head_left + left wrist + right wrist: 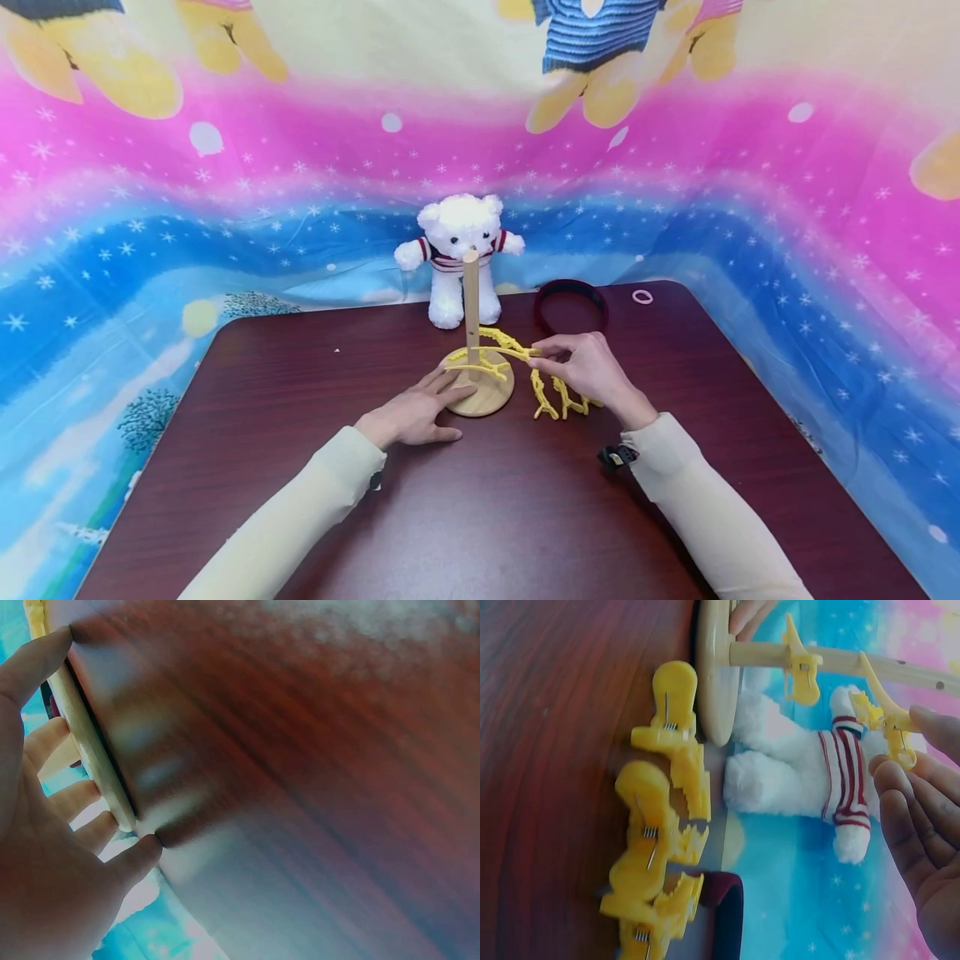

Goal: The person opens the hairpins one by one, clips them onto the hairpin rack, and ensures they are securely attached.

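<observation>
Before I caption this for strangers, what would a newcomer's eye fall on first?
Probably the white teddy bear, standing at the far edge of the table. In front of it rises a wooden post with a yellow clip low on it; the right hand pinches another clip beside the post. More yellow clips lie right of the post.

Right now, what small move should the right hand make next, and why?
Probably ease the yellow clip closer to the wooden post: the right hand pinches it beside the post, its jaws spread, and another clip sits at the post nearer the round base.
</observation>
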{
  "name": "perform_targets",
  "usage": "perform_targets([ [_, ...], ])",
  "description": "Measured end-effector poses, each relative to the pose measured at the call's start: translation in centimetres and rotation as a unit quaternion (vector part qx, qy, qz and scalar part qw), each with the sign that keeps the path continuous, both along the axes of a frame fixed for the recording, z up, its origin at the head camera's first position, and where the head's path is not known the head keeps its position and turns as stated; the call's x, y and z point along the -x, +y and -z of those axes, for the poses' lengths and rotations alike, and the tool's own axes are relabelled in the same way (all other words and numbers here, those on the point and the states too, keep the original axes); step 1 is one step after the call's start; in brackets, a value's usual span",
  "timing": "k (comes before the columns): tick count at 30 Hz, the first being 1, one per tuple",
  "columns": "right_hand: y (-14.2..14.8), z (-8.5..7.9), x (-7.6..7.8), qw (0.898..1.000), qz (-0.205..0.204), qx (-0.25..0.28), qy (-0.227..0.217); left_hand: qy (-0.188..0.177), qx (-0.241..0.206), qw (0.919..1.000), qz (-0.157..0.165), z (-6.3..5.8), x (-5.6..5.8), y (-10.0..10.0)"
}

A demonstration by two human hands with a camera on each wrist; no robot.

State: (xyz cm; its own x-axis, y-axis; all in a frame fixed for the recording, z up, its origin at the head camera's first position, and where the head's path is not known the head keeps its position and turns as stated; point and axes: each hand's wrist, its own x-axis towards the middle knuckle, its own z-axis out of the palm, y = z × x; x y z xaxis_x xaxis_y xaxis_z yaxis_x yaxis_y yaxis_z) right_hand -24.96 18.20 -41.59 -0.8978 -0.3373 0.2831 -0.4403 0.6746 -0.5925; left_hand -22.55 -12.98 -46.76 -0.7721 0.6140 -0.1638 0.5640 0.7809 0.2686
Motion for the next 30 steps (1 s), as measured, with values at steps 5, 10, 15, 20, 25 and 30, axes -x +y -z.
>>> perform_targets([
  [5, -1.0, 0.0, 0.4, 1.000, -0.009, -0.001, -0.003, -0.004, 0.001, 1.0000, -0.001, -0.1, 0.0, 0.1],
  [10, -1.8, 0.0, 0.7, 1.000, -0.010, -0.013, -0.008, -0.005, 0.003, 1.0000, -0.003, 0.0, 0.0, 0.2],
  [15, -2.6, 0.0, 1.0, 0.999, -0.021, -0.030, 0.021, -0.006, 0.003, 1.0000, -0.006, -0.1, -0.1, 0.2],
  [20, -2.9, -0.1, 1.1, 0.999, -0.025, -0.038, 0.014, -0.008, 0.000, 1.0000, -0.005, -0.2, -0.1, 0.2],
  [25, -3.1, -0.1, 1.2, 0.999, -0.031, -0.039, 0.015, -0.012, 0.000, 0.9999, -0.007, -0.3, -0.2, 0.3],
  [30, -3.5, 0.2, 1.5, 0.998, -0.045, -0.035, 0.029, -0.009, -0.006, 0.9999, -0.004, -0.4, -0.2, 0.3],
])
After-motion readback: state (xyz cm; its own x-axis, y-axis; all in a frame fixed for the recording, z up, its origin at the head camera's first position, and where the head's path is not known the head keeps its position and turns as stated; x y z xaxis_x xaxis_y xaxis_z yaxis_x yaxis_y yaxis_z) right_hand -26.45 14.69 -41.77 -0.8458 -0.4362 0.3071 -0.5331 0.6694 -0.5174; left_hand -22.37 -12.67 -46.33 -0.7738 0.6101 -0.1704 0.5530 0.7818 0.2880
